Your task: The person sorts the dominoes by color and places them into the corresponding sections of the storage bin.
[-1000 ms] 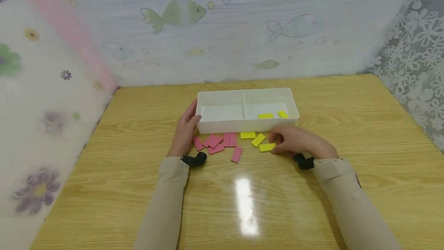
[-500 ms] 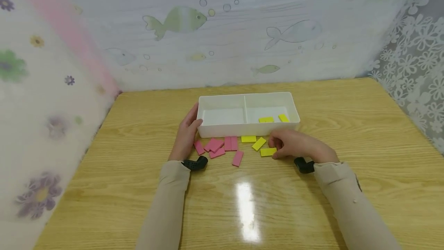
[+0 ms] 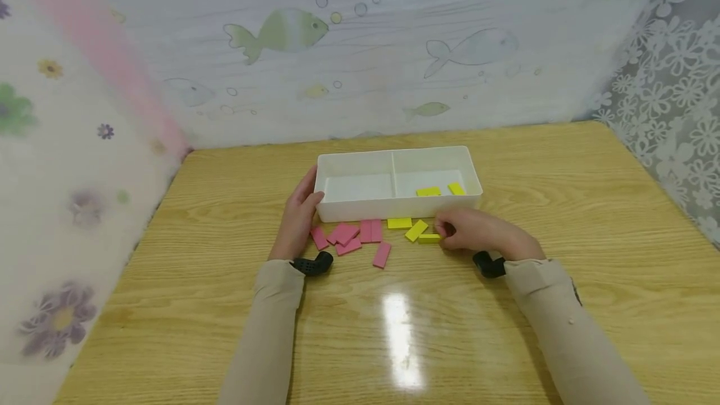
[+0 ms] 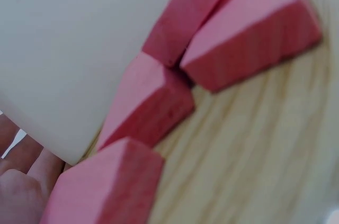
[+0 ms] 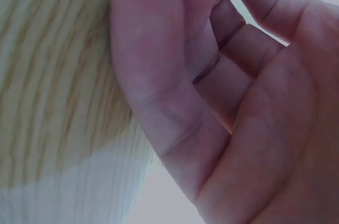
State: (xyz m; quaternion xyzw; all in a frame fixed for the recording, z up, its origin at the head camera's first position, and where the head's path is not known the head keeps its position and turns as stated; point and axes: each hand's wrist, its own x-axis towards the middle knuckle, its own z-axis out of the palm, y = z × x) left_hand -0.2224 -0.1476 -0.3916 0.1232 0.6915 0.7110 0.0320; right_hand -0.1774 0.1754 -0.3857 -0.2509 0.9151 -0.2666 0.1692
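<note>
The wooden table (image 3: 562, 205) carries a white plastic two-compartment tray (image 3: 360, 210) near its far middle. Two yellow rectangular blocks (image 3: 441, 190) lie in the tray's right compartment; the left compartment looks bare from the head view. Just near of the tray's front wall, a cluster of pink rectangular blocks (image 3: 351, 236) lies to the left, some overlapping, and three loose yellow blocks sit to the right of them.

The left hand (image 3: 298, 217) rests with straight fingers against the tray's left end wall, holding nothing. The right hand (image 3: 478, 230) has its fingers curled and pinches the nearest yellow block (image 3: 429, 239) by its right end, with the block low at the table surface, right of the tilted yellow block (image 3: 417, 230).

The grip is the weak point: the pinch takes only one end of a thin, smooth block, so it could pivot or slip out and fall back among the others. The tilted yellow block lies just beside it, and a sweep of the fingers could knock it toward the pink cluster. The tray looks light; a push from the left hand could slide it to the right, and a block lifted low could catch on its front wall.
</note>
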